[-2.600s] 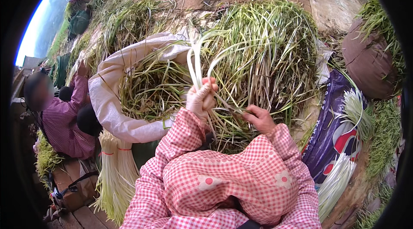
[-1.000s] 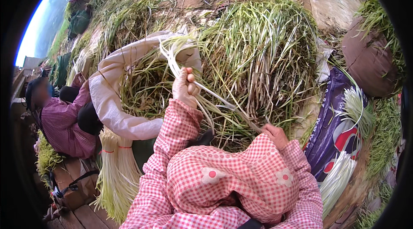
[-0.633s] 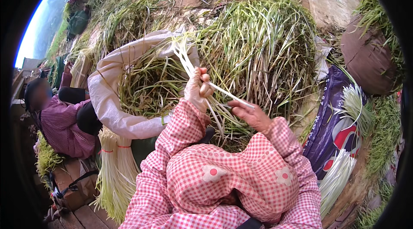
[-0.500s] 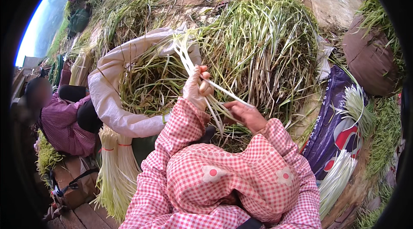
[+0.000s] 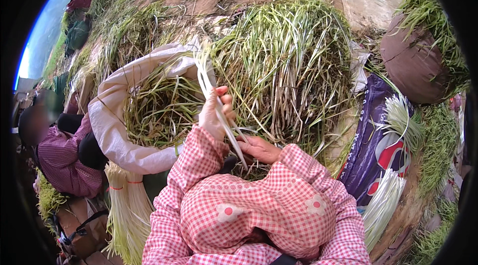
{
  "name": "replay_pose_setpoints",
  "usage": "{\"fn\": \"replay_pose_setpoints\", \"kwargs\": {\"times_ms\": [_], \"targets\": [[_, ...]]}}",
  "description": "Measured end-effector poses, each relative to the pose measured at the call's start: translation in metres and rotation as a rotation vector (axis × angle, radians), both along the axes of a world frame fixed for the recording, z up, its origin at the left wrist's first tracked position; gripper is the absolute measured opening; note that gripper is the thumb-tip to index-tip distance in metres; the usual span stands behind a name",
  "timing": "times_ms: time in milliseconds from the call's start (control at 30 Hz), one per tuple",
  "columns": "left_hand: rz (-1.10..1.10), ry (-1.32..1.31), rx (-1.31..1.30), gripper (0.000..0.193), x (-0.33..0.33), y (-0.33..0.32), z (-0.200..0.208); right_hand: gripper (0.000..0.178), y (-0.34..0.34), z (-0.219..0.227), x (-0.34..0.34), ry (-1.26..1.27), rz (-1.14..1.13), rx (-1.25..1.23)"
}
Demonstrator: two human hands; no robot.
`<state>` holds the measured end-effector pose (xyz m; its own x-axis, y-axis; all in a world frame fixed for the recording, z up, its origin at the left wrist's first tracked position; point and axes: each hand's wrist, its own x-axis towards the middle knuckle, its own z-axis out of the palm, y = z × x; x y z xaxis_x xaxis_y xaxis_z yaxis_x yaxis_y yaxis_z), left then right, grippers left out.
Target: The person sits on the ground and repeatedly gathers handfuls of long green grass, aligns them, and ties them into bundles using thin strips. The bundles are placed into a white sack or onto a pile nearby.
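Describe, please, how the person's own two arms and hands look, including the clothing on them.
The left sleeve and right sleeve are long, loose cloth in a pinkish-red and white check, reaching toward the wrists. The left hand and right hand are bare.

Red-and-white checked sleeves [image 5: 186, 173]; matching apron [image 5: 264, 203], pale flower patches [image 5: 316, 211].

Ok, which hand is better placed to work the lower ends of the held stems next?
Probably the right hand: it's beside those ends, while the left hand has its grip closed around the stems higher up.
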<state>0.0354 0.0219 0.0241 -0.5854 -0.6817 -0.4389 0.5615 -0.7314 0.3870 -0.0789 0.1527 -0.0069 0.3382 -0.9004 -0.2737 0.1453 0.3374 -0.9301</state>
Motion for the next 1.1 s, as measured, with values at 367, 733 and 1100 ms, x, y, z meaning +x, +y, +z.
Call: {"fn": "replay_pose_setpoints", "kwargs": {"times_ms": [367, 733, 1100], "targets": [[0.149, 0.112, 0.026, 0.029, 0.044, -0.043, 0.065, 0.016, 0.005, -0.007, -0.073, 0.238, -0.353, -0.063], [-0.002, 0.083, -0.25, 0.03, 0.069, -0.001, 0.072, 0.021, -0.049, -0.071, -0.055, 1.072, -0.322, -0.196], [0.038, -0.033, -0.286, 0.024, 0.06, 0.003, 0.061, 0.048, -0.001, -0.09, 0.025, 1.215, 0.565, -0.363]]}}
